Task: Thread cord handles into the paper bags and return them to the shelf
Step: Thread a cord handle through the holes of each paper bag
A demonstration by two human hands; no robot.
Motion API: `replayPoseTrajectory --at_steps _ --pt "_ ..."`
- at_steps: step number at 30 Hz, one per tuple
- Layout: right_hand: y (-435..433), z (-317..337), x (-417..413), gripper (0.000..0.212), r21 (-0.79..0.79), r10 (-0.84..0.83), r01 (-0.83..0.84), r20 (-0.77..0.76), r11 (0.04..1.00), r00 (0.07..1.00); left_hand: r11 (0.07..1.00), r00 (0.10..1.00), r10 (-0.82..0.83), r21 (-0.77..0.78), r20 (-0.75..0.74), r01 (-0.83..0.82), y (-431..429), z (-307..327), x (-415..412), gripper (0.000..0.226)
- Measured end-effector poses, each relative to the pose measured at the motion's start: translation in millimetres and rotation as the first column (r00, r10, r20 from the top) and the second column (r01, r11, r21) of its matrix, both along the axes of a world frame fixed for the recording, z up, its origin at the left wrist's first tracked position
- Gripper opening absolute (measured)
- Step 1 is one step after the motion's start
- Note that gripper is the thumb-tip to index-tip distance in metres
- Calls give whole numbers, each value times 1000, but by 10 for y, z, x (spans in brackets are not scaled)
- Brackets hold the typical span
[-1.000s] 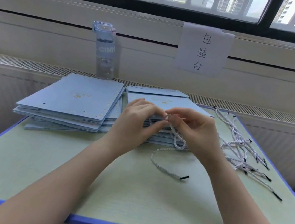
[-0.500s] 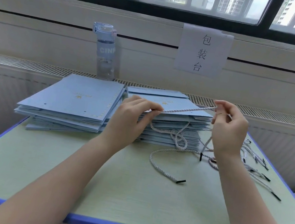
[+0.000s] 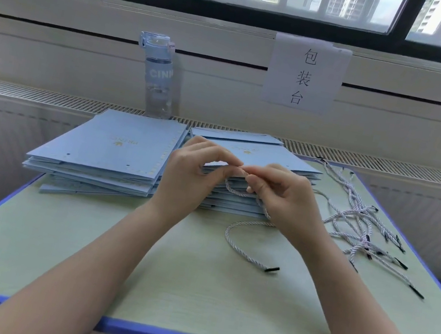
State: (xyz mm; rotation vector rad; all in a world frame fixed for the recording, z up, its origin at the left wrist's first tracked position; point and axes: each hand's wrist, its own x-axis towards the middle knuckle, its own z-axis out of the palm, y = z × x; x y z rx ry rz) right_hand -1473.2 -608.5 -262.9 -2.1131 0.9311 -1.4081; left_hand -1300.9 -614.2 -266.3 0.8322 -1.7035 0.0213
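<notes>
Two stacks of flat light-blue paper bags lie at the back of the table: the left stack (image 3: 110,147) and the right stack (image 3: 262,156). My left hand (image 3: 191,173) pinches the near edge of the top bag of the right stack. My right hand (image 3: 284,198) pinches a white twisted cord (image 3: 238,243) right at that edge, fingertips meeting my left thumb. The cord loops under my right hand and trails onto the table, ending in a black tip (image 3: 272,269).
A pile of loose cords (image 3: 364,227) with black tips lies on the table's right side. A clear water bottle (image 3: 158,76) stands behind the left stack. A paper sign (image 3: 305,74) hangs on the wall. The table (image 3: 79,259) has a blue edge.
My right hand, which had drawn the cord out to the right half a second ago, has come back to the bag's edge beside my left hand.
</notes>
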Motion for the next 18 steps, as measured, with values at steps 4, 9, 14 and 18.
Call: replayPoseTrajectory --at_steps 4,9,14,18 --pt "-21 -16 9 13 -40 -141 140 -30 989 990 978 986 115 158 120 -133 -35 -37 -5 47" --pt "-64 -44 -38 9 -273 -358 333 -49 903 932 826 931 100 492 352 -275 -134 -154 59 51" --pt "-130 -81 -75 20 -443 -393 330 -54 833 918 859 935 64 458 348 -229 -65 -71 109 38" --pt "-170 -121 -71 17 -392 -360 282 -141 876 922 922 893 28 334 449 -197 29 -45 81 57"
